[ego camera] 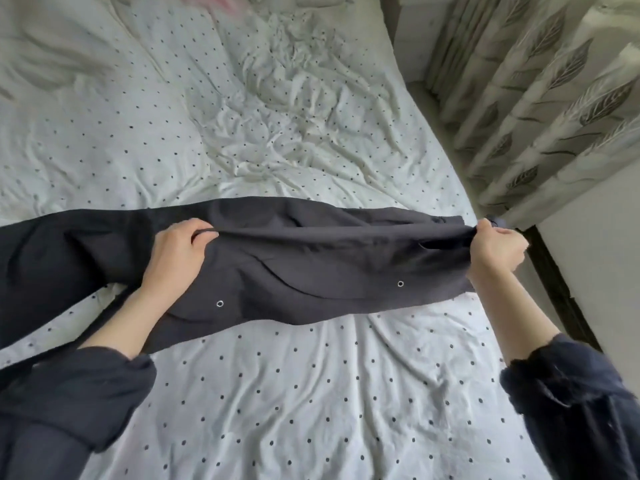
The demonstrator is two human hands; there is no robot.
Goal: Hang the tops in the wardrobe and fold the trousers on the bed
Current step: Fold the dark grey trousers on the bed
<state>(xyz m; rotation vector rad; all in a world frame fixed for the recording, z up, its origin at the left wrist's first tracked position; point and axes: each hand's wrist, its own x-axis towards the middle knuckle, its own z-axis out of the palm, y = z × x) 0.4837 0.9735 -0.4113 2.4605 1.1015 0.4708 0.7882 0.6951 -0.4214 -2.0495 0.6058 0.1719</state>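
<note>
Dark grey trousers [294, 265] with two small metal eyelets are stretched sideways just above the bed [294, 393], which has a white sheet with black dots. My left hand [175, 251] grips a fold of the fabric near the middle of the garment. At the waist end on the right, my right hand [495, 247] pinches the cloth. The legs trail off past the left edge of the view. No tops or wardrobe are in sight.
A pink blurred cloth [221, 1] lies at the far top of the bed. Leaf-patterned curtains [540, 91] hang to the right, past the bed's dark right edge [554, 282]. The sheet is rumpled in the middle of the mattress.
</note>
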